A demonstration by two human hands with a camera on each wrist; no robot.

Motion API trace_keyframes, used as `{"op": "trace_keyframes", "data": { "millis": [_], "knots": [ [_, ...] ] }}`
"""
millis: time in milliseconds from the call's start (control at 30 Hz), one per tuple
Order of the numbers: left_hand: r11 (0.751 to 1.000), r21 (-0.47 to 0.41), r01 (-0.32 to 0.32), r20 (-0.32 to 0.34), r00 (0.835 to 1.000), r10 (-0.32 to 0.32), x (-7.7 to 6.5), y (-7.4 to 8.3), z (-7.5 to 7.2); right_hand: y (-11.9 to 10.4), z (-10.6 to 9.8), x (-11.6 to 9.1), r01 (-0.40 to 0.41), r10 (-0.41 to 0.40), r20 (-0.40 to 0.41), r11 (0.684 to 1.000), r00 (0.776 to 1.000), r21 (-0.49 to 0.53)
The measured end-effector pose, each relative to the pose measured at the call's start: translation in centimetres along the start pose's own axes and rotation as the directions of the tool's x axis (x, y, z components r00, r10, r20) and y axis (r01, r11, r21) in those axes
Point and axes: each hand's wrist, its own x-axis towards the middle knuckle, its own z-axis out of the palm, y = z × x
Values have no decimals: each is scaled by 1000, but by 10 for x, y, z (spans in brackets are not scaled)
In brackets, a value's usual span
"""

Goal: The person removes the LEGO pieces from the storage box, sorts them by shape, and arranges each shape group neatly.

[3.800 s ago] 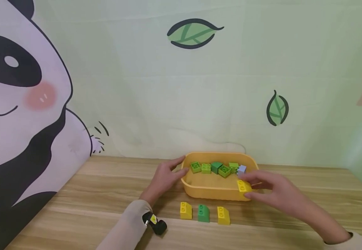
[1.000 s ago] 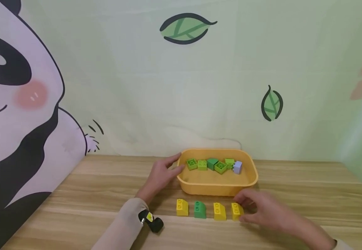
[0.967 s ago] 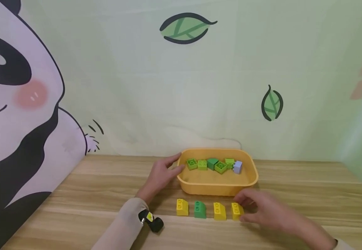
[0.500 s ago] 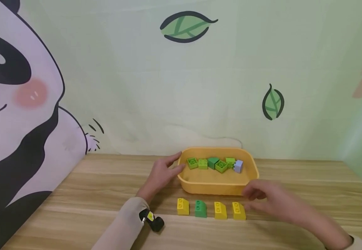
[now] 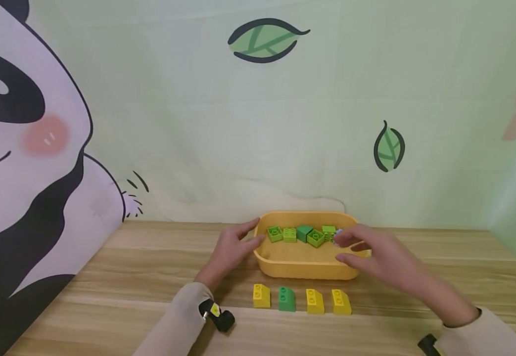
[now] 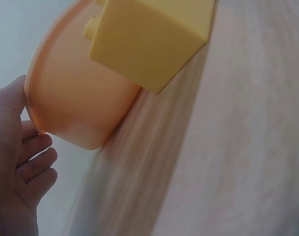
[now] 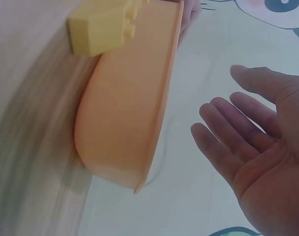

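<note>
An orange-yellow plastic tray (image 5: 304, 271) stands on the table; my left hand (image 5: 228, 252) grips its left end, with thumb and index finger at the rim. My right hand (image 5: 380, 249) hovers over the tray's right end with thumb and fingers spread apart and nothing between them. Its fingertips partly cover a light blue block (image 5: 337, 237). Left of that lie several green blocks (image 5: 315, 238) along the tray's back. In front of the tray stands a row of sloped blocks: a yellow one (image 5: 261, 295), a green one (image 5: 286, 298), and two more yellow ones (image 5: 314, 301).
The wooden table (image 5: 151, 277) runs back to a pale cloth (image 5: 186, 123) printed with a panda and leaves. Black wrist cameras are strapped at both sleeves.
My right hand set a yellow sloped block at the row's right end and let it go. It then rose from there to the tray's right end. The left hand stayed at the tray.
</note>
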Motion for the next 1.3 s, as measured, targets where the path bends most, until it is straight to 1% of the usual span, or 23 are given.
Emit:
{"op": "trace_keyframes", "data": {
  "millis": [167,267,433,567,800,933,1033,1167,1300],
  "knots": [
    [1000,2,-1,0,1000,1,0,1,0,4,1,21,-10,10,19,1000,1000,26],
    [1000,-3,-1,1,1000,1,-1,1,-1,8,3,31,-19,19,32,1000,999,17],
    [1000,-12,4,-4,1000,-4,-2,2,-1,15,8,45,-58,58,60,998,996,0],
    [1000,-11,1,-5,1000,-1,-2,1,-1,24,13,54,-73,73,76,997,994,3],
    [1000,-19,-10,7,1000,10,-2,0,-1,41,22,65,-92,93,80,996,992,-14],
    [1000,-13,-17,10,1000,17,-2,0,-1,48,25,70,-87,88,86,996,992,-19],
    [1000,-15,-17,8,1000,17,-2,1,-1,53,28,73,-100,102,95,995,990,-27],
    [1000,-15,-14,10,1000,14,-1,0,-1,58,33,79,-139,142,115,990,983,-39],
    [1000,-8,-10,14,1000,10,-1,0,-1,63,39,83,-133,139,119,990,983,-54]
  ]
}}
